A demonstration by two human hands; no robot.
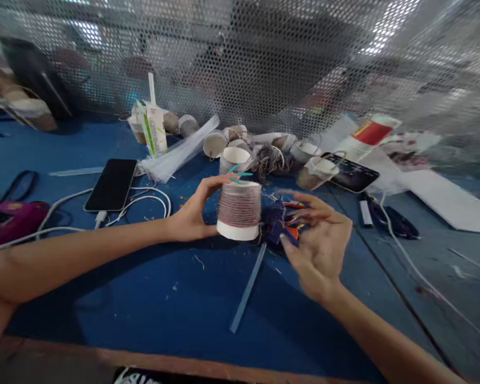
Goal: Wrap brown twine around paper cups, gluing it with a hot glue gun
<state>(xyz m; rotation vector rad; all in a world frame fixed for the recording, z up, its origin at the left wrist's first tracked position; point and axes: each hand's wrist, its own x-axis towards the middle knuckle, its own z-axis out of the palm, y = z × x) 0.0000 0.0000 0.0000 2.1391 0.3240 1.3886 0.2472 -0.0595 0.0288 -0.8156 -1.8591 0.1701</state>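
Note:
My left hand [202, 210] is closed around the left side of a white cup [239, 231], which stands upside down or tapers upward in its grip. Reddish-grey twine [240, 205] is wound in rows around the cup, leaving a bare white band at the bottom. Thin teal slivers [240, 174] show at the left fingertips. To the right of the cup, my right hand [318, 240] has its fingers spread, somewhat blurred. Just behind those fingers lies a dark blue object with orange parts [274, 221], partly covered; its kind is unclear. A translucent stick [248, 290] lies below the cup.
Behind the cup are several cups [215, 144], a tangle of grey twine [269, 160] and a bundle of clear sticks [180, 152]. A phone [112, 185] with a white cable sits left; another phone [354, 175] lies right. A perforated metal screen [240, 64] closes the back.

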